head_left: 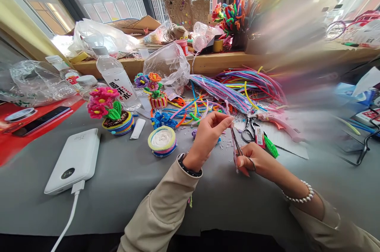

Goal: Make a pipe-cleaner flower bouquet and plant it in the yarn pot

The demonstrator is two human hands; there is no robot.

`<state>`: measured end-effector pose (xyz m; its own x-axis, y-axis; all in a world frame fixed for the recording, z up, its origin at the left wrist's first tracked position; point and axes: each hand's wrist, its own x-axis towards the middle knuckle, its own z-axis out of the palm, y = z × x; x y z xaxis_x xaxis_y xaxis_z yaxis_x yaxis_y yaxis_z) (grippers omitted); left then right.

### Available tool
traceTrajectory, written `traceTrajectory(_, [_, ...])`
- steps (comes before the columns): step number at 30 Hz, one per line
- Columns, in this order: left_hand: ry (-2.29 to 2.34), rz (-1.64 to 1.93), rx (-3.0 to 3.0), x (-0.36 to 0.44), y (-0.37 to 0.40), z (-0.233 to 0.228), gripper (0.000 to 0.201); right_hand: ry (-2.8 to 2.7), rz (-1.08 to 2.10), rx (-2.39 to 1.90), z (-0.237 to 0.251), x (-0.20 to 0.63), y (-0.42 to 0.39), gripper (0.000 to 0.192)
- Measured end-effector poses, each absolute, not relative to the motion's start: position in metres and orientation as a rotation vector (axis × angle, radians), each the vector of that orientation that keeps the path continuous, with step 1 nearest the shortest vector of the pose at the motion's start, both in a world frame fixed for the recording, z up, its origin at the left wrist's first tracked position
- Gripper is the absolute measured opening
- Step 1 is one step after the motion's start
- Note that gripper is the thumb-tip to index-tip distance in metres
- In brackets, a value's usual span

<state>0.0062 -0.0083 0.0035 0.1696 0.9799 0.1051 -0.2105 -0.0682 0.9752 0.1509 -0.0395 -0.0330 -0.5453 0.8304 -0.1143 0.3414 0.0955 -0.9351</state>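
Both hands meet over the grey table (124, 177), and between them runs a thin pink pipe cleaner (232, 135). Far off to the left of the left hand lies a white power bank (75, 159) with its cable, and past it a pot of pink pipe-cleaner flowers (108, 109) and a water bottle (115, 78). Just left of the left hand sits a small round pot (162, 141) wrapped in coloured bands.

Left hand (208, 137) is closed to a pinch: thumb and forefinger nip the upper end of the pipe cleaner, the other fingers curled in. Right hand (255, 161) is closed as well, gripping a slim tool (237, 147), which looks like small pliers or scissors, though I cannot tell which; its tip meets the pipe cleaner lower down.

Pipe cleaner of this kind is, by my judgement, very light, fuzzy and easy to bend, with a wire core that keeps a kink, so it is best held close to the working point between fingertips.

Beyond the right hand lie scissors (247, 129), and behind both hands a spread of coloured pipe cleaners (249, 82). The view further right is blurred.
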Motion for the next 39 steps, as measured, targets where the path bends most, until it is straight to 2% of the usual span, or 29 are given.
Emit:
traceTrajectory(9, [0.811, 1.217, 1.126, 0.002, -0.005, 0.001, 0.014, -1.901, 1.445, -1.139, -0.034, 0.155, -0.038, 0.066])
traceTrajectory(16, [0.634, 0.814, 1.159, -0.001, -0.012, 0.010, 0.015, -1.882, 1.546, -0.983, -0.026, 0.159, -0.041, 0.064])
traceTrajectory(21, [0.550, 0.734, 1.222, 0.000, -0.014, 0.011, 0.015, -1.962, 1.556, -0.901, -0.026, 0.159, -0.040, 0.061])
traceTrajectory(28, [0.560, 0.771, 1.240, -0.004, -0.014, 0.012, 0.015, -1.980, 1.676, -0.774, -0.023, 0.163, -0.037, 0.052])
traceTrajectory(34, [0.669, 1.033, 1.065, -0.005, -0.007, 0.010, 0.014, -1.774, 1.375, -1.083, -0.025, 0.164, -0.035, 0.050])
traceTrajectory(39, [0.648, 1.103, 0.951, -0.003, -0.007, 0.008, 0.013, -1.684, 1.279, -1.215, -0.024, 0.160, -0.035, 0.036])
